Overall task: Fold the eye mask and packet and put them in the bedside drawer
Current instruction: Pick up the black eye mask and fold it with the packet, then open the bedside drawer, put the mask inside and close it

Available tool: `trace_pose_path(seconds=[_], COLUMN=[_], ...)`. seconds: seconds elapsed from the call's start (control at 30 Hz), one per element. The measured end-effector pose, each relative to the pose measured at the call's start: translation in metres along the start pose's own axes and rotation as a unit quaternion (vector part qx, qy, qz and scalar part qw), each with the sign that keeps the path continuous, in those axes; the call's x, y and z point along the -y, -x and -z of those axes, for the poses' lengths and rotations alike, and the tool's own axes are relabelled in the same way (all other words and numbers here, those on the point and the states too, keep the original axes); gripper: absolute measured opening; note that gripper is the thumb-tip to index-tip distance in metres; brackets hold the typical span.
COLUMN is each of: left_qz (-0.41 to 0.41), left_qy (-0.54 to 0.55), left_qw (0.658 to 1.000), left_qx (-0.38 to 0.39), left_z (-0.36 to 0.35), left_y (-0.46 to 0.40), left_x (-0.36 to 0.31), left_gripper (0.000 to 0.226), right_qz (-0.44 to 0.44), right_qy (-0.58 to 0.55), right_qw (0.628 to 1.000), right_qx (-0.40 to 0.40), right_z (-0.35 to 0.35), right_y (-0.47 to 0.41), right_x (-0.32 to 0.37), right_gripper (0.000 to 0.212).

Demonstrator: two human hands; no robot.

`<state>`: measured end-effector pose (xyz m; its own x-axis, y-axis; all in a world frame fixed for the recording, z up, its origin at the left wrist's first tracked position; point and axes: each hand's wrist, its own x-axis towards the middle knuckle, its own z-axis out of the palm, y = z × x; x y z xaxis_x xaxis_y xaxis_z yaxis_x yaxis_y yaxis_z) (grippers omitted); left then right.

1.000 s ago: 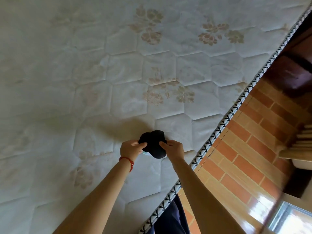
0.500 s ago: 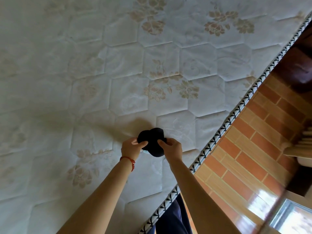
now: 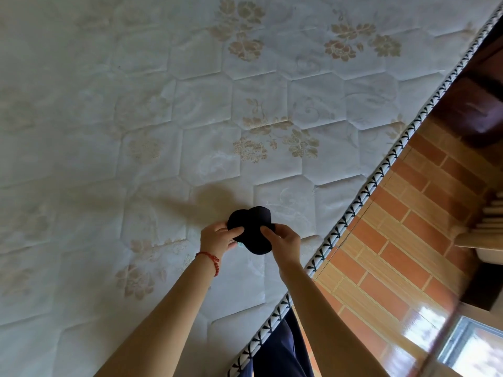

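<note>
A black eye mask (image 3: pixel 251 227), folded over on itself, is held just above the quilted white mattress (image 3: pixel 190 131) near its right edge. My left hand (image 3: pixel 217 238) pinches its left side, thumb on top. My right hand (image 3: pixel 283 238) pinches its right side with thumb and fingers. A sliver of pale green (image 3: pixel 240 244), perhaps the packet, peeks out under the mask beside my left fingers. No drawer can be made out.
The mattress edge with black-and-white piping (image 3: pixel 353 210) runs diagonally to the right. Beyond it lies an orange brick-pattern floor (image 3: pixel 394 254). Dark wooden furniture (image 3: pixel 479 104) stands at the upper right, a pale piece of furniture (image 3: pixel 487 235) at the right edge.
Both hands keep pinching the folded mask in the same spot on the mattress; my right thumb has shifted slightly on it. The view has tilted a little.
</note>
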<state>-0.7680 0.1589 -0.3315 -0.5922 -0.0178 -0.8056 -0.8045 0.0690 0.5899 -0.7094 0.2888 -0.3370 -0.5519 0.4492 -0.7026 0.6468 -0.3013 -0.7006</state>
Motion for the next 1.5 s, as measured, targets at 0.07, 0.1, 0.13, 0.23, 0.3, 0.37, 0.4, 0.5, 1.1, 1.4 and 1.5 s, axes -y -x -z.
trace_pose_path(seconds=[0.07, 0.1, 0.13, 0.23, 0.3, 0.37, 0.4, 0.5, 1.1, 1.4, 1.5], left_qz=[-0.007, -0.011, -0.014, -0.024, -0.029, -0.035, -0.037, -0.030, -0.001, -0.003, -0.006], left_qy=[0.007, 0.009, 0.009, 0.010, 0.015, 0.018, 0.020, 0.024, -0.078, -0.107, -0.118], left_qw=[1.000, 1.000, 1.000, 0.999, 0.998, 0.997, 0.996, 0.994, 0.958, 0.944, 0.942], left_qx=[0.006, 0.011, 0.016, 0.033, 0.046, 0.063, 0.073, 0.101, 0.278, 0.312, 0.315], left_z=[0.001, 0.002, 0.003, 0.006, 0.008, 0.010, 0.010, 0.011, -0.081, -0.177, -0.209], left_y=[0.007, 0.010, 0.014, 0.026, 0.036, 0.045, 0.051, 0.067, 0.163, 0.219, 0.235], left_x=[-0.001, -0.001, -0.001, -0.002, -0.003, -0.003, -0.003, -0.001, 0.016, 0.043, 0.052], left_gripper=[0.011, 0.012, 0.012, 0.012, 0.012, 0.013, 0.015, 0.011, 0.024, 0.015, 0.011], right_qz=[0.010, 0.013, 0.016, 0.025, 0.033, 0.042, 0.046, 0.049, 0.078, 0.086, 0.094], right_qy=[-0.011, -0.015, -0.018, -0.033, -0.044, -0.049, -0.052, -0.066, -0.204, -0.236, -0.239], right_qw=[1.000, 1.000, 1.000, 0.999, 0.998, 0.998, 0.997, 0.996, 0.972, 0.962, 0.960], right_qx=[-0.004, -0.004, -0.004, -0.007, -0.016, -0.028, -0.034, -0.041, -0.086, -0.111, -0.115], right_z=[0.003, 0.004, 0.006, 0.011, 0.016, 0.022, 0.025, 0.038, 0.172, 0.281, 0.314], right_y=[0.008, 0.012, 0.017, 0.031, 0.042, 0.052, 0.058, 0.076, 0.149, 0.166, 0.169], right_x=[0.001, 0.002, 0.002, 0.003, 0.002, 0.001, 0.001, -0.002, 0.003, -0.006, -0.009], right_gripper=[0.008, 0.009, 0.009, 0.009, 0.008, 0.007, 0.008, 0.009, 0.012, 0.009, 0.012])
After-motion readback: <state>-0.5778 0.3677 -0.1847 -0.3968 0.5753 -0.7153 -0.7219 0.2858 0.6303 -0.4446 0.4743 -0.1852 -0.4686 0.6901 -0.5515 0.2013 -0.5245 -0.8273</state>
